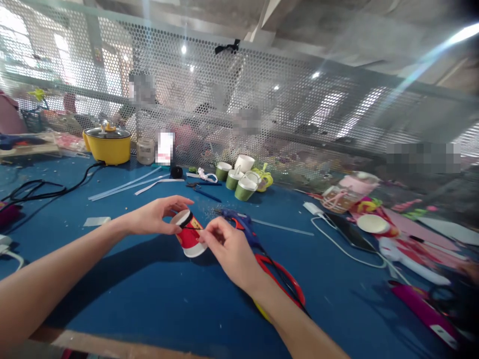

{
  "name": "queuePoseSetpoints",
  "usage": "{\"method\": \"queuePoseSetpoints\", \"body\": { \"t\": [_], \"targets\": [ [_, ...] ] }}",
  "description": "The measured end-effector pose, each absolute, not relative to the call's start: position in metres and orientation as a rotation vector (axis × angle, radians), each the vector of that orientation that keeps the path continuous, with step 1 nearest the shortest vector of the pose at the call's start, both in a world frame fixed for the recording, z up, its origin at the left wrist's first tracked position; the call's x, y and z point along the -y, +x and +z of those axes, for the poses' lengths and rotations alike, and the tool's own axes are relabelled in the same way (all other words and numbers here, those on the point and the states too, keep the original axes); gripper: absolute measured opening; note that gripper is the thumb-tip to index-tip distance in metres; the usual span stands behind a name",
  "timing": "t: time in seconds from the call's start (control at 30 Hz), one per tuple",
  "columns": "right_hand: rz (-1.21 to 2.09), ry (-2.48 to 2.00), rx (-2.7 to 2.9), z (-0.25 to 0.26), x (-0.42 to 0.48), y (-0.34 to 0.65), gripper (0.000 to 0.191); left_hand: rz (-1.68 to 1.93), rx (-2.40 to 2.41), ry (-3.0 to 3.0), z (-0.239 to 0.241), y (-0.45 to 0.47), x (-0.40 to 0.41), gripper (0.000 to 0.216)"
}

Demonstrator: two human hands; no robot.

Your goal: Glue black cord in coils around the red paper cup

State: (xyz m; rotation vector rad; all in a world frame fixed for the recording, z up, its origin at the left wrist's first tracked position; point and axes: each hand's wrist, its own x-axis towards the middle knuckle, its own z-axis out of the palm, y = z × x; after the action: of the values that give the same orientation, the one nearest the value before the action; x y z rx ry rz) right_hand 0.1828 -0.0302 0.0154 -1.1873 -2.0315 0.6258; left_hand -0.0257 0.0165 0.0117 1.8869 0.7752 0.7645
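A small red and white paper cup (190,242) leans to one side above the blue table, in front of me. Around its upper part runs a black cord (191,228), with a length stretched toward the right. My left hand (159,217) is closed on the cup from the left, thumb at the near side and fingers arched over the rim. From the right, my right hand (228,244) pinches the stretched end of the cord close to the cup's wall. Just behind the right hand lies a blue glue gun (242,222); a red loop (294,284) sits partly under the right forearm.
Green cups (245,188) cluster behind, near pliers (204,192) and clear glue sticks (127,184). A yellow electric pot (108,147) stands back left before the perforated screen (209,75). To the right are a phone (352,232), a white cable (337,251) and a purple tool (419,306).
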Motion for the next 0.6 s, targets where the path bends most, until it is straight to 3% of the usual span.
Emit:
{"method": "queuePoseSetpoints", "body": {
  "t": [0.1,0.37,0.6],
  "targets": [
    [0.811,-1.179,1.937,0.02,0.03,0.189,0.016,0.733,-0.737,1.889,0.013,-0.022,-0.013,0.056],
    [0.3,-1.121,2.061,0.028,0.032,0.193,0.01,0.684,-0.705,1.882,0.013,-0.015,-0.007,0.055],
    [0.194,-1.135,2.077,0.022,0.027,0.195,0.011,0.695,-0.663,1.846,0.012,-0.012,-0.003,0.058]
  ]
}}
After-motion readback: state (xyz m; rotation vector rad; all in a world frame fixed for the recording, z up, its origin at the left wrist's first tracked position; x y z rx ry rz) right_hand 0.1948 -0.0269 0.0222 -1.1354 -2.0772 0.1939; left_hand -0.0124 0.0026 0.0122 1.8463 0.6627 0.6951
